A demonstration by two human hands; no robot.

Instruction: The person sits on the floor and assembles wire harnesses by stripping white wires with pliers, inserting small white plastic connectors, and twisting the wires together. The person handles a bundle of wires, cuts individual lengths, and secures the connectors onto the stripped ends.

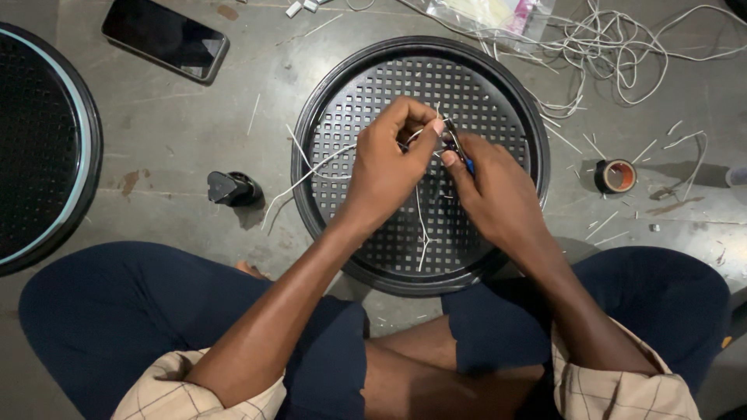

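Two hands meet over the middle of a round black grille (498, 93) that lies flat on the grey floor (179, 132). The left hand (389, 167) pinches a thin white wire (311, 173) between thumb and fingertips; the wire trails left over the grille's rim. The right hand (494, 183) is closed around a small dark tool (457, 148), of which only the tip shows, so its kind is hard to tell. Where the wire meets the tool is hidden by the fingers. A second grille (47, 140) is cut off at the left edge. A phone (165, 37), a small black part (231, 188), a tape roll (615, 176) and tangled wire (615, 47) ring the work, leaving bare floor between.
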